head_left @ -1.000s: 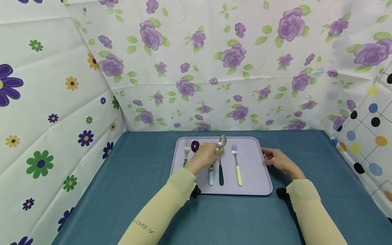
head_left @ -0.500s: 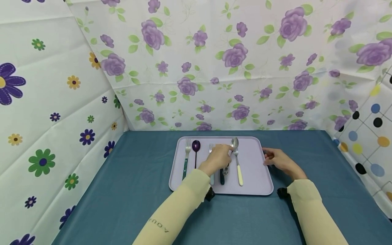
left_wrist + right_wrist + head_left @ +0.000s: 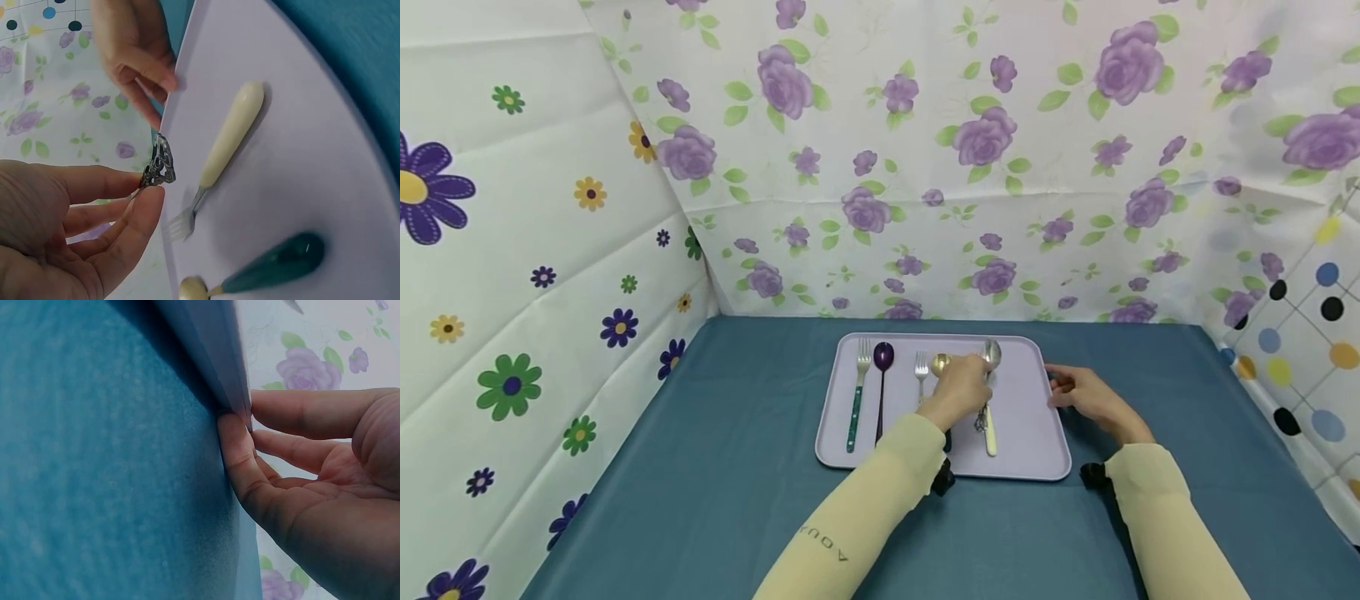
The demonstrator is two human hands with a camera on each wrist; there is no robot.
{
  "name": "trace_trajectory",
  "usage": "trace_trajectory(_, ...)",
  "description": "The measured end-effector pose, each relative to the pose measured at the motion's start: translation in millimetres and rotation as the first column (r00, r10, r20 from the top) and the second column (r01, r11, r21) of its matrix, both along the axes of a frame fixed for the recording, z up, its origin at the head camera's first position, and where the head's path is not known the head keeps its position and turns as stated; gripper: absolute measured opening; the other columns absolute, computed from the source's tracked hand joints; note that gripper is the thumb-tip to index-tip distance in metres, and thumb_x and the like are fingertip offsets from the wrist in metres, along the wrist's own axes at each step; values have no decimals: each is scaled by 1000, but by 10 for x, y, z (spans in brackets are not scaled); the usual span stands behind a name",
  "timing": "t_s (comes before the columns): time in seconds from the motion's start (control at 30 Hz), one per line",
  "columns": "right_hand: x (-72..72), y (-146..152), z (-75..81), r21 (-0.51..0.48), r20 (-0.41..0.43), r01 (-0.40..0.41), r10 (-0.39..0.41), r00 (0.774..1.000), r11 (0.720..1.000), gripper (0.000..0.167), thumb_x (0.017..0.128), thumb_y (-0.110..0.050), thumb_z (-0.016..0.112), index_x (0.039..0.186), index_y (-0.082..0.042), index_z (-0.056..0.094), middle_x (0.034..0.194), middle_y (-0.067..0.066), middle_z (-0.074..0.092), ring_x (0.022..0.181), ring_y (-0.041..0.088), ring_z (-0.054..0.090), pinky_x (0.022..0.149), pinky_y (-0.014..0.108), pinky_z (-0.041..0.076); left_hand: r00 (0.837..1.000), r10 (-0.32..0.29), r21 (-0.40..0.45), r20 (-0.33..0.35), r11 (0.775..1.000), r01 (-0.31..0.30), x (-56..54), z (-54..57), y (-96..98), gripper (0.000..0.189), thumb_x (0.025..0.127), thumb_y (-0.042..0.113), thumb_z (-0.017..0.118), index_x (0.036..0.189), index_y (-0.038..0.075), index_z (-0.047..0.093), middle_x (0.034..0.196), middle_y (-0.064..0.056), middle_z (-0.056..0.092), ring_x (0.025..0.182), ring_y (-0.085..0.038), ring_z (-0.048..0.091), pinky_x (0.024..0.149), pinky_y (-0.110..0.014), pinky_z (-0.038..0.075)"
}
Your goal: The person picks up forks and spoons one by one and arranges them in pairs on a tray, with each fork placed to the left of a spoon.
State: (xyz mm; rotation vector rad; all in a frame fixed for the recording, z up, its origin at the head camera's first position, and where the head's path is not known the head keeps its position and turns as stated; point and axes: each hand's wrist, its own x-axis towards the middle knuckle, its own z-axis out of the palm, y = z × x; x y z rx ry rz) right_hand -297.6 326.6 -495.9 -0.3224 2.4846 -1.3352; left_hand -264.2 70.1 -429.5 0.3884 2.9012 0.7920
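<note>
My left hand (image 3: 957,388) pinches a silver spoon (image 3: 992,353) over the right half of the lilac tray (image 3: 1028,417). Its ornate openwork handle (image 3: 160,161) sits between thumb and fingertips in the left wrist view. Below the spoon, on the tray, lies a fork with a cream handle (image 3: 234,134), partly covered by it in the head view. Left of that is a gold spoon (image 3: 940,363) with a dark green handle, largely hidden by my left hand. At the tray's right edge, my right hand (image 3: 300,469) holds the rim between thumb and fingers.
On the tray's left lie a fork with a green handle (image 3: 854,417) and a dark purple spoon (image 3: 883,357). Another fork (image 3: 921,365) lies near the middle, its handle hidden behind my left arm. Blue cloth (image 3: 715,467) covers the table; flowered sheets (image 3: 865,167) hang behind.
My left hand has carried the silver spoon rightward across the tray, from above the gold spoon to over the cream-handled fork. My right hand stays at the tray's edge.
</note>
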Motion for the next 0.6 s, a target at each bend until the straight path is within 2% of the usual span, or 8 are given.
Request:
trace_trajectory(0.13,3,14,-7,6,-10,7,-7,1000,1000,71,94,3,66,154,17,31,110,22,58,94,26,53,78,28,52,1000,-9,-36,-18,999,9,12,-36,110,37,90,9,78,127,11,75,105,-7,77,69,-13,58,59,-24,48)
trace_trajectory(0.2,4,16,-4,8,-12,11,-11,1000,1000,71,94,4,66,154,17,32,109,22,58,94,26,53,78,27,51,1000,-13,-31,-6,999,13,22,-55,163,22,90,8,77,112,9,78,97,-6,76,68,-13,59,59,-24,50)
trace_trajectory(0.27,4,13,0,11,-8,18,-18,1000,1000,70,94,4,66,154,16,32,108,21,58,94,26,53,77,27,51,1000,-18,-8,8,1000,18,35,-75,214,4,90,6,77,93,7,75,87,-5,72,63,-13,59,57,-23,50)
trace_trajectory(0.37,1,1,3,19,-8,25,-25,1000,1000,70,94,4,66,154,16,33,107,21,58,92,25,54,77,27,51,1000,-20,-8,6,1000,20,52,-104,277,18,90,5,76,77,9,65,72,-3,63,58,-13,58,53,-22,49)
trace_trajectory(0.6,-3,-19,-10,25,-12,23,-22,1000,999,70,95,5,65,154,17,31,109,21,58,93,26,54,77,29,52,1000,-8,-5,8,1000,8,88,-162,367,9,90,4,74,84,8,69,72,-4,61,54,-13,58,49,-22,49)
